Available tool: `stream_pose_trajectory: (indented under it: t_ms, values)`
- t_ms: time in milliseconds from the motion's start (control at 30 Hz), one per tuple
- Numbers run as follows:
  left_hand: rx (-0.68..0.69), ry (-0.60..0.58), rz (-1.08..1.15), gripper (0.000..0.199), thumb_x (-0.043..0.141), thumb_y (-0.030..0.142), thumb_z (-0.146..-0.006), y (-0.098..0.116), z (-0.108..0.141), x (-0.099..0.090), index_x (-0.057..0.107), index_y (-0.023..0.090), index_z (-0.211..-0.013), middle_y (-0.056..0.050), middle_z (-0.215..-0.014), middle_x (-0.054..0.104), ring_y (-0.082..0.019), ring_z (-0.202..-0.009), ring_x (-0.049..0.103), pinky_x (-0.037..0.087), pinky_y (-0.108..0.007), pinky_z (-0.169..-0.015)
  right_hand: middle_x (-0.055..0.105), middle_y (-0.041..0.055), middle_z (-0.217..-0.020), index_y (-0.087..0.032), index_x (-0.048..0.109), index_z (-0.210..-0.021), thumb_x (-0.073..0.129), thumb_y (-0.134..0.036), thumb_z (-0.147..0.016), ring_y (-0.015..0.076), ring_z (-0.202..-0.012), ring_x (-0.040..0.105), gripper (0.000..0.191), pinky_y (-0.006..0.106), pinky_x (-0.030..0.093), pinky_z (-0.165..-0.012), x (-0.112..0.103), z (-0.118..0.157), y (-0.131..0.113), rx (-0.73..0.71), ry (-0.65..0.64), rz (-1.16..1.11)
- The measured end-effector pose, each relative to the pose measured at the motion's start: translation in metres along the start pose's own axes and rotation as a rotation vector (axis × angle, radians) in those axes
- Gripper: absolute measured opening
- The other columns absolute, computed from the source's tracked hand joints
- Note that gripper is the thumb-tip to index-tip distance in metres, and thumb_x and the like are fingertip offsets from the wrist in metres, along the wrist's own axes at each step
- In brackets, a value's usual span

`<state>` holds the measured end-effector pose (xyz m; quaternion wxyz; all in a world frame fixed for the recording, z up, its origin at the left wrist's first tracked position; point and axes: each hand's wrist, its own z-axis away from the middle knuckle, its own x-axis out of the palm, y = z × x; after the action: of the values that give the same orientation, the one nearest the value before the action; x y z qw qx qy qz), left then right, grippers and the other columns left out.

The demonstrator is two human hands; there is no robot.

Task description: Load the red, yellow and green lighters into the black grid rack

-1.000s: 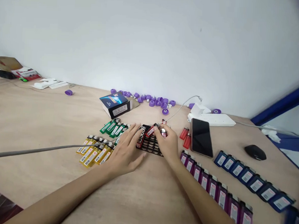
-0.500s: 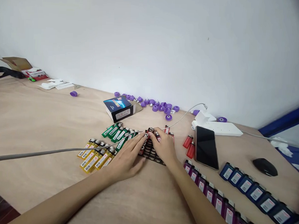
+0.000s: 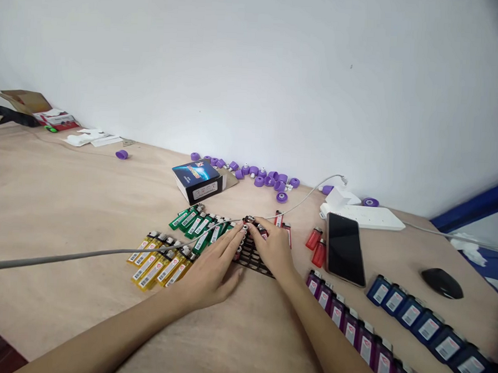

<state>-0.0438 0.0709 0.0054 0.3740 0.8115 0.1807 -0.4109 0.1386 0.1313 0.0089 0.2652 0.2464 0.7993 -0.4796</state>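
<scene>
A black grid tray (image 3: 258, 260) lies between my hands, with a row of red lighters (image 3: 241, 246) standing upright along its left side. My left hand (image 3: 213, 268) rests with stretched fingers against the left of that row, its thumb apart. My right hand (image 3: 275, 250) reaches over the tray's far right and is closed around a red lighter (image 3: 250, 220), its metal top showing at the far end; the fingers partly hide it. Beyond the right hand lie other red lighters (image 3: 287, 233). Green lighters (image 3: 202, 240) and yellow lighters (image 3: 153, 269) lie left of my left hand.
A grey cable (image 3: 103, 252) crosses over the lighters. Behind stands a dark blue box (image 3: 201, 179) near scattered purple caps (image 3: 270, 180). To the right are a phone (image 3: 346, 248), a white power strip (image 3: 372, 217), purple lighters (image 3: 350, 328), blue lighters (image 3: 411, 314) and a mouse (image 3: 442, 283).
The view has shifted slightly. Both hands stay at the tray in nearly the same pose, with the red lighter still at my right fingertips.
</scene>
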Motion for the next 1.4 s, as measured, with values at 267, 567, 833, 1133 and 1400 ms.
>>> stream_pose_trajectory:
  t_ms: [267, 567, 833, 1133, 1400]
  values:
    - [0.013, -0.009, -0.021, 0.084, 0.053, 0.015, -0.092, 0.0, 0.001, -0.001, 0.004, 0.017, -0.16, -0.019, -0.166, 0.017, -0.03, -0.153, 0.022, 0.031, -0.051, -0.123, 0.076, 0.0091, -0.088, -0.02, 0.069, -0.097, 0.044, -0.022, -0.099, 0.0245, -0.079, 0.07, 0.025, 0.03, 0.047, -0.072, -0.008, -0.001, -0.005, -0.085, -0.139, 0.057]
    - [0.01, -0.023, -0.04, 0.083, 0.052, 0.015, -0.092, -0.001, 0.001, -0.001, 0.005, 0.018, -0.16, -0.019, -0.166, 0.018, -0.029, -0.152, 0.023, 0.033, -0.05, -0.122, 0.076, 0.012, -0.104, -0.018, 0.065, -0.115, 0.043, -0.021, -0.098, 0.0274, -0.094, 0.071, 0.028, 0.034, 0.05, -0.08, -0.014, 0.004, -0.002, -0.094, -0.204, 0.016]
    - [0.125, 0.182, -0.212, 0.073, 0.053, 0.013, -0.092, 0.021, 0.01, -0.008, 0.018, 0.01, -0.156, -0.026, -0.16, 0.026, -0.037, -0.151, 0.022, 0.034, -0.053, -0.118, 0.055, -0.0054, -0.063, -0.023, 0.053, -0.121, 0.035, -0.036, -0.102, 0.0131, -0.044, 0.047, 0.029, 0.024, 0.037, -0.043, -0.014, 0.043, -0.031, 0.259, -0.046, -0.672]
    - [-0.147, -0.088, 0.315, 0.023, 0.062, 0.029, -0.086, 0.06, 0.036, 0.005, 0.04, 0.022, -0.086, 0.001, -0.074, 0.055, -0.016, -0.066, 0.055, 0.041, -0.025, -0.055, 0.069, 0.0001, -0.076, -0.026, 0.054, -0.118, 0.045, -0.055, -0.1, 0.0182, -0.071, 0.066, 0.035, 0.028, 0.054, -0.069, -0.011, 0.128, -0.063, 0.528, 0.07, -0.841]
    - [-0.492, -0.31, 0.971, 0.034, 0.067, 0.041, -0.089, 0.062, 0.035, 0.012, 0.046, 0.019, -0.104, 0.002, -0.073, 0.059, -0.011, -0.056, 0.055, 0.042, -0.02, -0.05, 0.065, -0.0003, -0.082, -0.026, 0.057, -0.097, 0.052, -0.055, -0.098, 0.0156, -0.072, 0.063, 0.029, 0.026, 0.053, -0.067, -0.018, 0.129, -0.063, 0.54, 0.162, -0.915]
